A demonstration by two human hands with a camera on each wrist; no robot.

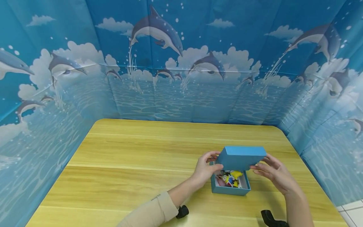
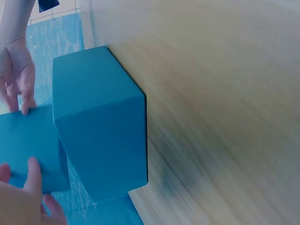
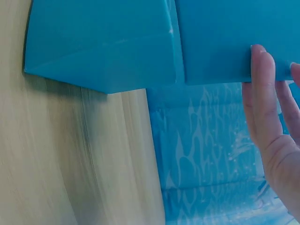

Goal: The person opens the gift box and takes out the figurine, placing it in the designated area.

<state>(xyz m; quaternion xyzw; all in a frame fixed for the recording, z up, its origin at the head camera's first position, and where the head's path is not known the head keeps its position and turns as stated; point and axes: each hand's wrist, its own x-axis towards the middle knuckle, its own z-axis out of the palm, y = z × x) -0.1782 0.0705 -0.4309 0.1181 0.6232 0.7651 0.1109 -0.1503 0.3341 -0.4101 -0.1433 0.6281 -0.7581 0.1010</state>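
A blue box lid [image 1: 245,151] is held tilted over the back of a matching blue box [image 1: 230,190] on the table's right side. My left hand [image 1: 204,168] grips the lid's left end, thumb at its lower front edge. At the opposite end, my right hand [image 1: 276,175] pinches the lid between thumb and fingers. Small colourful toy figures [image 1: 228,180] lie in the box, with a yellow piece [image 1: 236,174] among them; the lid hides the back of the interior. Both wrist views show the lid [image 3: 215,42] beside the box's outer walls [image 2: 101,136].
The box stands on a wood-grain table [image 1: 127,176]. A dolphin-print curtain [image 1: 175,94] surrounds its back and sides. Black curved pieces [image 1: 182,212] show near both wrists. White floor tiles [image 1: 353,209] appear at the lower right.
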